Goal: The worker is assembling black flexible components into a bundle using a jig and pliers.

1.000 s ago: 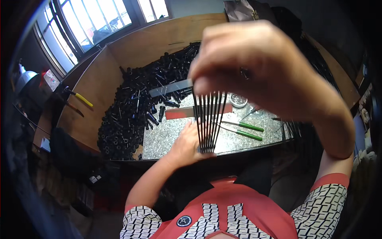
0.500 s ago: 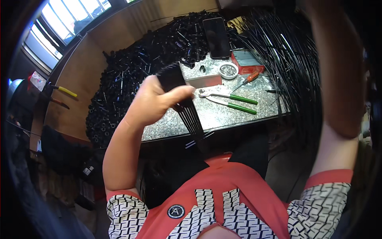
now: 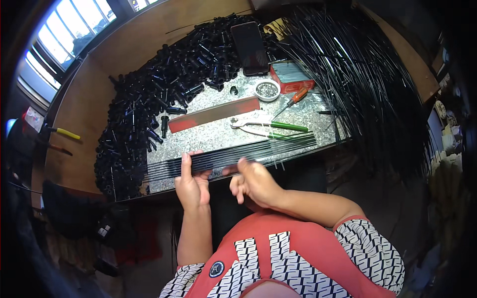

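Note:
A flat row of thin black rods [image 3: 228, 157] lies sideways along the near edge of the worktable. My left hand [image 3: 192, 187] grips the row near its left part, thumb on top and fingers beneath. Close to the middle of the rods, my right hand [image 3: 259, 185] is slightly blurred, its fingers loosely bent and apart from the thumb, with nothing visible in it. Just beyond the rods lie pincers with green handles [image 3: 290, 126] and a long red-and-grey bar [image 3: 213, 114]. A few short pale ends stick out below the rods near my right hand.
Black tubular parts [image 3: 139, 114] are heaped at the left and back. Long thin black rods [image 3: 348, 74] pile up on the right. A phone [image 3: 250, 48], a white dish of small metal bits [image 3: 267, 90], a red box [image 3: 293, 77] and an orange-handled screwdriver [image 3: 297, 97] lie between.
My left hand has come down and nearer, turning the rods from steep to nearly level. My right arm has swung back from the far right, bringing that hand beside them.

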Available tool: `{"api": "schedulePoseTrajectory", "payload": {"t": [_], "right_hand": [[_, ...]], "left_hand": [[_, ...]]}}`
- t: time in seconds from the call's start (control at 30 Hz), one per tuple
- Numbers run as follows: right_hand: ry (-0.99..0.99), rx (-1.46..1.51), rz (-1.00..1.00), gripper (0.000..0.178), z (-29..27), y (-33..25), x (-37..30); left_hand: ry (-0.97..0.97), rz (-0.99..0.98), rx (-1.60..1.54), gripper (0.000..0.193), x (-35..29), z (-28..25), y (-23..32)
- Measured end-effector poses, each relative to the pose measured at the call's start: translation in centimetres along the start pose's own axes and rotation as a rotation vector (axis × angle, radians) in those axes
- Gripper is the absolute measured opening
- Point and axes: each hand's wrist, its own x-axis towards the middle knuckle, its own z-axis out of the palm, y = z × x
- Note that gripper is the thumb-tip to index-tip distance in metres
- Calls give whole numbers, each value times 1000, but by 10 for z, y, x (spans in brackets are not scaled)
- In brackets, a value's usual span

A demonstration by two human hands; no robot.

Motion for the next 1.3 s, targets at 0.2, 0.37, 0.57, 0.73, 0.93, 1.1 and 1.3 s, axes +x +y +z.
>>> {"api": "schedulePoseTrajectory", "payload": {"t": [0.2,0.37,0.57,0.73,0.93,1.1,1.3], "right_hand": [[457,-248,-288,41,-7,-41,6],[395,-522,-398,38,8,-125,-12],[-18,-1043,-292,23,27,-172,-22],[-156,-1609,-83,25,-9,-128,6],[-253,-1422,-8,54,-17,-94,17],[-331,-1400,-91,39,-20,-88,18],[-395,-1348,-270,35,-18,-71,11]], "left_hand": [[-252,-122,-4,35,-35,5,-18],[-675,-404,359,36,-55,-9,-14],[-789,-406,615,28,-66,-5,0],[-821,-122,769,25,-63,2,16],[-670,163,692,19,-44,18,49],[-569,461,739,22,-29,46,74],[-795,630,767,67,-25,96,76]]}}
